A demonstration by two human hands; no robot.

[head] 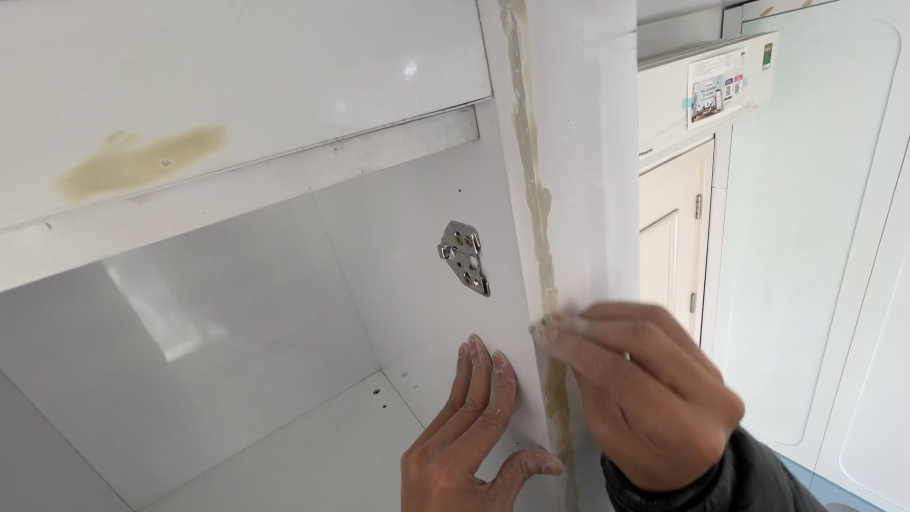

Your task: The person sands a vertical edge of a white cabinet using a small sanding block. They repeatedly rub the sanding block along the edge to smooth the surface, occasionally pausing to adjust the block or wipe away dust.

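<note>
An open white cabinet [237, 322] fills the view. Its right side panel [431, 313] carries a metal hinge plate [464, 257]. A strip of yellowish glue residue [537, 190] runs down the panel's front edge. My left hand [474, 436] lies flat against the inside of the panel, below the hinge plate, fingers together and pointing up. My right hand [645, 389] is curled, with its fingertips pressed on the residue strip; a small pale object seems pinched there, but I cannot make it out.
A yellowish smear [142, 161] marks the white panel above the cabinet opening. To the right stand white cupboard doors [678, 237] and a white appliance [701, 90] with stickers on its front. A large white rounded panel [815, 237] stands at far right.
</note>
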